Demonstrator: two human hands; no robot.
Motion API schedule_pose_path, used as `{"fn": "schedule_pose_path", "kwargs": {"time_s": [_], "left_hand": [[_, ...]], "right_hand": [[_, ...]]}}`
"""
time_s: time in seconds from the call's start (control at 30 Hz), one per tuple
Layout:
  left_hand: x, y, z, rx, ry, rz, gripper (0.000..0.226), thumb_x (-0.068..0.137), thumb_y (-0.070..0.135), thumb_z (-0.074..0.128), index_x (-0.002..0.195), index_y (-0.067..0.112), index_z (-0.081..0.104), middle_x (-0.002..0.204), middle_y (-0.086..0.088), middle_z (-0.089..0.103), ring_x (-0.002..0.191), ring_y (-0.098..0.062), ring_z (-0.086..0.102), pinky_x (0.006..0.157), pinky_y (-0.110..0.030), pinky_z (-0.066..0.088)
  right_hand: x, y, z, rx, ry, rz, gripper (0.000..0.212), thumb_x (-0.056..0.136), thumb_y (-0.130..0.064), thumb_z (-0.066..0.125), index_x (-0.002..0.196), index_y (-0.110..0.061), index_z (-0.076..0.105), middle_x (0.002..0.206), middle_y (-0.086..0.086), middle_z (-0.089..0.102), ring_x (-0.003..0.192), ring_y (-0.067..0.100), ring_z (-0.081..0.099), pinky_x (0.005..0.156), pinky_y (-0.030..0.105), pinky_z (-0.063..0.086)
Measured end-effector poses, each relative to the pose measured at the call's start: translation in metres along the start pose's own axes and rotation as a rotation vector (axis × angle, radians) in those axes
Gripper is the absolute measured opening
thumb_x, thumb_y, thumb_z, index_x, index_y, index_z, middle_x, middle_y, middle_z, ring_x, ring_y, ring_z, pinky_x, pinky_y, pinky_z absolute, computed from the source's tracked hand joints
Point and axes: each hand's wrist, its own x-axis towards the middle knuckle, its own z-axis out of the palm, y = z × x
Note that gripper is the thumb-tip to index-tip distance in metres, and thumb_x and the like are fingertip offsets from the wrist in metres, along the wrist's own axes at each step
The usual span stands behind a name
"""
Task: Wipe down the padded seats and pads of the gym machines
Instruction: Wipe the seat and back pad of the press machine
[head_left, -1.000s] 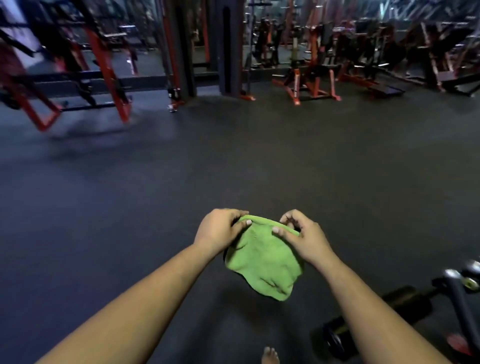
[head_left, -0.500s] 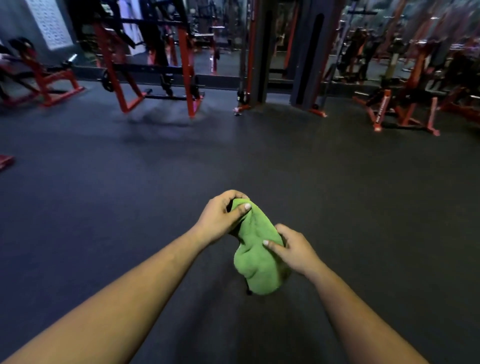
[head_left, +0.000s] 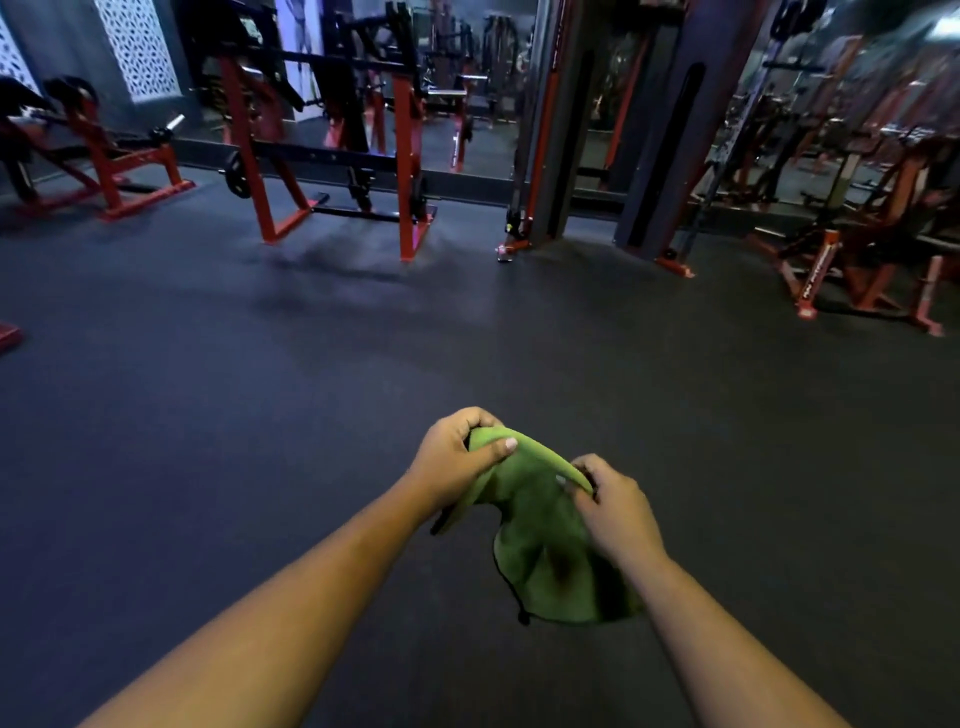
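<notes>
A dark rubber gym floor (head_left: 260, 415) spreads out below me, and beyond it stand the machines: a red and black steel rack (head_left: 332, 156) ahead to the left, a tall grey cable tower (head_left: 566, 130) in the middle, and an orange-framed machine (head_left: 862, 260) off to the right, all well apart from me. I hold a soft green microfibre cloth (head_left: 540, 551) in the air over the floor. My left hand (head_left: 457, 457) grips its upper corner, thumb pressed on the fabric, while my right hand (head_left: 618, 509) pinches the top edge just beside it, and the rest hangs loose beneath.
</notes>
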Motion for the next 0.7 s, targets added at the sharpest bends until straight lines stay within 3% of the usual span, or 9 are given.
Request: {"fn": "schedule_pose_path", "kwargs": {"time_s": [0.13,0.2,0.27,0.33,0.47,0.6,0.7], "left_hand": [[0.071,-0.003,0.000,-0.035,-0.145,0.053,0.017,0.086,0.037,0.081,0.094,0.023,0.074,0.093,0.003,0.075,0.088,-0.015,0.072,0.076,-0.034,0.060],[0.108,-0.016,0.005,-0.034,-0.291,0.040,0.025,0.091,0.043,0.074,0.097,0.018,0.075,0.092,0.004,0.075,0.084,-0.012,0.071,0.076,-0.032,0.060],[0.145,-0.029,0.010,-0.108,-0.368,-0.031,0.039,0.101,0.043,0.060,0.101,0.007,0.075,0.090,0.002,0.074,0.079,-0.008,0.067,0.073,-0.024,0.054],[0.193,-0.046,0.016,-0.105,-0.278,-0.116,0.053,0.101,0.050,0.048,0.100,0.004,0.074,0.090,-0.004,0.076,0.076,-0.008,0.067,0.070,-0.019,0.051],[0.280,-0.094,0.025,0.210,-0.044,-0.305,0.046,0.101,0.058,0.047,0.099,0.015,0.066,0.095,0.002,0.068,0.091,-0.016,0.063,0.084,-0.036,0.051],[0.360,-0.122,0.029,-0.103,-0.090,-0.605,0.064,0.091,0.081,0.036,0.122,0.030,0.060,0.121,0.010,0.067,0.113,-0.010,0.060,0.094,-0.036,0.047],[0.417,-0.130,0.029,-0.325,-0.104,-0.611,0.073,0.085,0.088,0.036,0.122,0.034,0.069,0.120,0.013,0.074,0.109,-0.008,0.067,0.094,-0.033,0.051]], "right_hand": [[0.085,0.003,0.012,0.063,0.075,0.071,0.008,0.096,-0.028,0.060,0.092,-0.034,0.060,0.077,-0.014,0.066,0.072,0.014,0.062,0.058,0.033,0.044],[0.131,0.006,0.016,0.180,0.078,0.082,0.017,0.095,-0.018,0.059,0.092,-0.034,0.064,0.082,-0.013,0.070,0.078,0.012,0.065,0.065,0.035,0.051],[0.174,0.006,0.018,0.340,0.063,0.070,0.024,0.094,-0.011,0.060,0.092,-0.033,0.068,0.086,-0.014,0.072,0.082,0.005,0.066,0.070,0.028,0.052],[0.223,0.009,0.020,0.468,0.033,0.008,0.028,0.093,-0.005,0.061,0.093,-0.031,0.071,0.088,-0.016,0.072,0.084,0.002,0.067,0.069,0.017,0.050],[0.314,0.014,0.016,0.725,-0.004,-0.096,0.023,0.089,0.000,0.060,0.098,-0.017,0.073,0.092,-0.007,0.074,0.083,0.005,0.067,0.070,0.018,0.053],[0.416,0.018,0.013,0.849,-0.070,-0.128,0.030,0.092,0.013,0.056,0.097,-0.012,0.072,0.090,-0.003,0.074,0.082,0.009,0.068,0.069,0.022,0.054],[0.481,0.019,0.017,0.866,-0.119,-0.124,0.028,0.092,0.007,0.060,0.097,-0.017,0.073,0.093,-0.003,0.075,0.084,0.009,0.070,0.069,0.024,0.055]]}}
